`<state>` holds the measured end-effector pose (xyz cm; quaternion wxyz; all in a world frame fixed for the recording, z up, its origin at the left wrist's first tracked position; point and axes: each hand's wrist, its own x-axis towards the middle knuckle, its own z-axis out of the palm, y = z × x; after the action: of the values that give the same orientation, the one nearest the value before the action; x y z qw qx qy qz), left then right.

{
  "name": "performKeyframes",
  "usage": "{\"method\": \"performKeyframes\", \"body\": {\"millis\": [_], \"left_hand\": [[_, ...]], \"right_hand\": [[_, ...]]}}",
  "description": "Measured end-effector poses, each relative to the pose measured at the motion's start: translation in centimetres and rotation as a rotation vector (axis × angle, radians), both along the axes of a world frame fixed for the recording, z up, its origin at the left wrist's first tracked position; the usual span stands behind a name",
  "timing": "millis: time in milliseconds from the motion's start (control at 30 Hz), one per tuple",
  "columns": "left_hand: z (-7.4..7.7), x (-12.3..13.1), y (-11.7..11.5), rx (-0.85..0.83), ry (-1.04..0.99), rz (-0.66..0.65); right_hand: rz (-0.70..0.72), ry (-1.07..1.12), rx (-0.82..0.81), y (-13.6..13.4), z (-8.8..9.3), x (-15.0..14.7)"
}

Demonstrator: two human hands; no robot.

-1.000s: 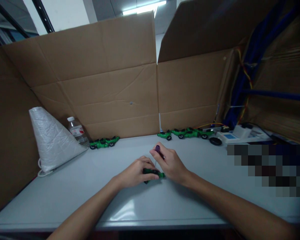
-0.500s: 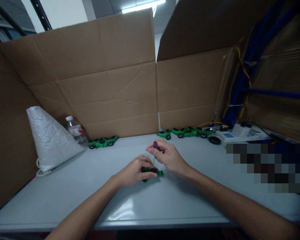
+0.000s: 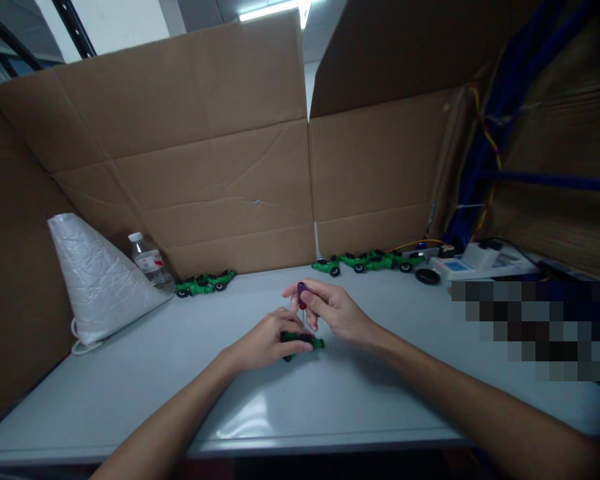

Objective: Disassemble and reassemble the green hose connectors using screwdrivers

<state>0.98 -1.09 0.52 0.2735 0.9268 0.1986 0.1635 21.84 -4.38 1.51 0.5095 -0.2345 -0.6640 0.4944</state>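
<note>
A small green toy car [image 3: 306, 343] lies on the grey table [image 3: 330, 400] in the middle. My left hand [image 3: 265, 340] is closed over the car and holds it down. My right hand [image 3: 330, 310] pinches a small screwdriver with a purple handle [image 3: 301, 295], held upright with its thin shaft pointing down at the car. Both forearms reach in from the bottom edge.
Cardboard walls [image 3: 205, 173] close off the back and sides. A white bag [image 3: 97, 280] and a water bottle [image 3: 149, 261] stand at the back left. Green toy cars [image 3: 205, 283] and a further row of green cars [image 3: 365, 262] line the back wall. Devices and cables [image 3: 473, 257] sit at right.
My right hand with the screwdriver has shifted slightly left and tilted more upright over the car. The left hand keeps its hold on the car.
</note>
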Motion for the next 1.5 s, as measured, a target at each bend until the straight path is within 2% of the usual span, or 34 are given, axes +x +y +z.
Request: {"method": "performKeyframes", "body": {"millis": [100,267,500,667,800,967,1100,1333,1400,1500], "left_hand": [[0.1,0.1,-0.1,-0.002,-0.001,0.004],[-0.3,0.1,0.0,-0.022,-0.006,0.009],[-0.7,-0.1,0.1,-0.033,0.001,0.013],[-0.6,-0.1,0.1,-0.055,-0.021,-0.021],[-0.4,0.0,0.1,-0.041,-0.027,-0.027],[-0.4,0.1,-0.1,-0.044,-0.003,-0.013],[-0.5,0.2,-0.1,-0.074,-0.019,-0.035],[-0.5,0.2,-0.2,-0.174,-0.007,-0.096],[-0.3,0.2,-0.2,-0.160,0.007,-0.085],[-0.3,0.2,-0.2,-0.085,0.007,-0.009]], "right_hand": [[0.017,0.069,-0.044,0.0,-0.5,-0.5],[-0.075,0.180,-0.023,0.2,-1.2,-1.4],[0.008,0.147,-0.050,0.4,-1.3,-1.0],[0.103,0.132,-0.143,0.2,-1.1,-0.8],[0.051,0.178,-0.208,0.2,-1.2,-0.8],[0.004,0.077,-0.122,0.1,-1.1,-1.2],[0.076,0.007,-0.097,-0.1,-1.0,-1.1],[0.292,-0.012,-0.099,0.3,-0.8,-0.3],[0.246,-0.011,-0.079,0.2,-0.8,-0.4],[0.048,0.013,-0.026,-0.1,-1.2,-0.9]]}}
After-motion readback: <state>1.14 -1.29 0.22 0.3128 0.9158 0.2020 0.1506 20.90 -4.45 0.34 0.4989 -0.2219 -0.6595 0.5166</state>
